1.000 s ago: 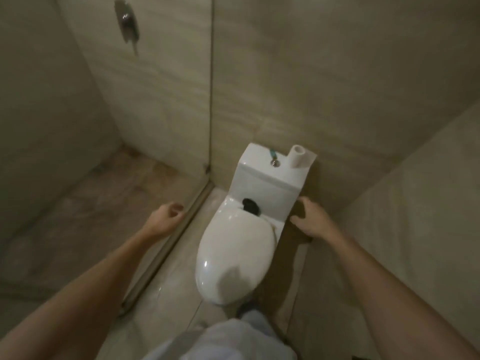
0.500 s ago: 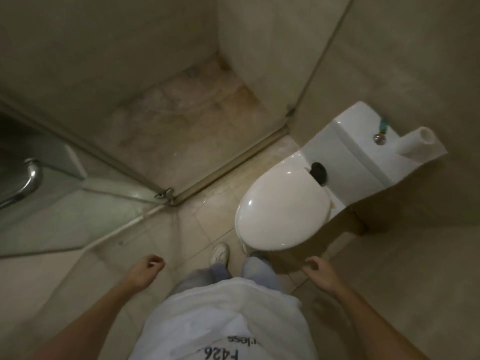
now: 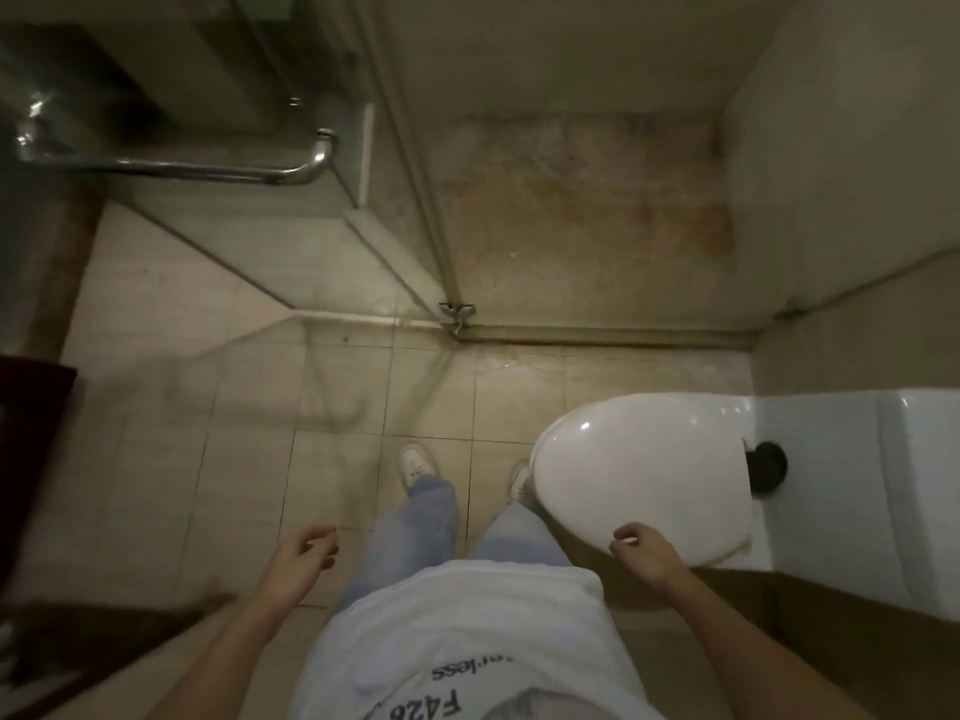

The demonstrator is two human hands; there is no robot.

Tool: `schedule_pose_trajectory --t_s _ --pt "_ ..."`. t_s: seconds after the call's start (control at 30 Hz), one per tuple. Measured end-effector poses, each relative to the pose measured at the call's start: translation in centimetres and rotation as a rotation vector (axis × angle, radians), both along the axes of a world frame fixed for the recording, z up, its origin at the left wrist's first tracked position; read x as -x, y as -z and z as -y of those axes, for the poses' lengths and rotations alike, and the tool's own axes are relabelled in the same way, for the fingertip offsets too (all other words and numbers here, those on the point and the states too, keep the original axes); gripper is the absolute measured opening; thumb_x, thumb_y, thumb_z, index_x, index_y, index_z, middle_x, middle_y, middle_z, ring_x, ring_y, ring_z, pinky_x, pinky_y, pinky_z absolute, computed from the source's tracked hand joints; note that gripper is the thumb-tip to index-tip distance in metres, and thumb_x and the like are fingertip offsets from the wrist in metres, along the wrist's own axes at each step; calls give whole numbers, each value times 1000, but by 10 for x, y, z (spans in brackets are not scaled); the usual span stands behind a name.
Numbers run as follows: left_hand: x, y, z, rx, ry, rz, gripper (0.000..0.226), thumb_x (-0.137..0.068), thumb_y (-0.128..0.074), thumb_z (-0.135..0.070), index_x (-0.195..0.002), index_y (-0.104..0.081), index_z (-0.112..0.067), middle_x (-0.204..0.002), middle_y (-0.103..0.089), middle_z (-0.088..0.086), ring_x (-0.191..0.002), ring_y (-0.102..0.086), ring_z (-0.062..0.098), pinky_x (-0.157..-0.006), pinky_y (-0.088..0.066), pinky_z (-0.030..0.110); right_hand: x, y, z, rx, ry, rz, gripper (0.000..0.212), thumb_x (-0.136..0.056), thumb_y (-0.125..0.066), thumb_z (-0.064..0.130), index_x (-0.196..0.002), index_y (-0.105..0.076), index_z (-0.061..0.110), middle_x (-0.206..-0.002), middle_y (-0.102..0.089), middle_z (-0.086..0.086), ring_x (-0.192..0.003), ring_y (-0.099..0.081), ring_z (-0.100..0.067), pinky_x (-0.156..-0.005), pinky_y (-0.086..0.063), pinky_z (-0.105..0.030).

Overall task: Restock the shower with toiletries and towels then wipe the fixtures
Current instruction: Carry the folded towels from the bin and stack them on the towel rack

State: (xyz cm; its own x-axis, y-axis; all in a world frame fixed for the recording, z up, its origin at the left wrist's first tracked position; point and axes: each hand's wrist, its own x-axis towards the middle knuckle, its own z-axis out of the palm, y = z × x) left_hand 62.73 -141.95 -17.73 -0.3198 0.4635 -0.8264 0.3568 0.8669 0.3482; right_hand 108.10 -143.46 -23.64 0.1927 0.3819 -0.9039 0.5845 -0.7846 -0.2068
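Hands loosely curled, empty: left hand, right hand; toilet shifted right, door handle upper left.

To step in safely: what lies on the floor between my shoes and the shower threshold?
In the head view, only bare floor tiles lie between the shoes and the shower threshold.

Floor tiles, pale beige with dark grout lines, are seen at centre. A shower floor, stained brown, is noted at 12 to 1 o'clock, bounded by a low threshold. A glass door with a chrome handle is recorded at 10 to 11 o'clock. A metal bracket is seen where glass meets threshold. A closed white toilet lid and cistern are found at 3 o'clock, a beige wall at 2 o'clock. Light is dim and yellowish.
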Motion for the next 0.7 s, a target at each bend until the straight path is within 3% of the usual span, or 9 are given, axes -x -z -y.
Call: schedule_pose_trajectory --t_s 0.17,0.33,0.43,0.57,0.7 --pt "21 8 63 26 -312 -4 26 -103 -53 -16 -122 -62 -1 -109 -67 17 -87 -63 21 -66 -44 24 35 -14 -86 -58 -257 36 34 -96 -59 23 -128 -61 11 -125 -65 -12 -103 -59 -24 -87 -44 -30" --pt "51 23 106 19 -524 25 23 -102 -52 -7 -117 -62 6 -108 -65 24 -88 -61 27 -55 -46 15 117 -9 -159 -127 -436 31 32 -93 -62 21 -122 -65 8 -109 -71 -13 -99 -68 -29 -90 -52 -36" --pt "77 41 122 21 -630 51 25 -101 -53 -7 -119 -64 6 -106 -67 21 -92 -64 29 -64 -45 24 192 -10 -200 -182 -494 10 32 -93 -62 16 -123 -65 4 -105 -70 -16 -95 -69 -33 -88 -55 -42" --pt "117 51 134 0 -769 74 22 -100 -53 -3 -117 -64 7 -101 -66 18 -94 -64 30 -73 -49 30 319 -30 -236 -268 -575 -100 26 -96 -59 11 -120 -64 3 -93 -68 -10 -82 -67 -27 -65 -48 -30" --pt "162 49 141 -15 -875 94 17 -98 -54 1 -109 -65 8 -100 -66 22 -84 -62 29 -65 -54 25 425 -46 -243 -316 -658 -229 21 -97 -58 14 -118 -62 14 -96 -69 -4 -89 -70 -20 -75 -50 -34"
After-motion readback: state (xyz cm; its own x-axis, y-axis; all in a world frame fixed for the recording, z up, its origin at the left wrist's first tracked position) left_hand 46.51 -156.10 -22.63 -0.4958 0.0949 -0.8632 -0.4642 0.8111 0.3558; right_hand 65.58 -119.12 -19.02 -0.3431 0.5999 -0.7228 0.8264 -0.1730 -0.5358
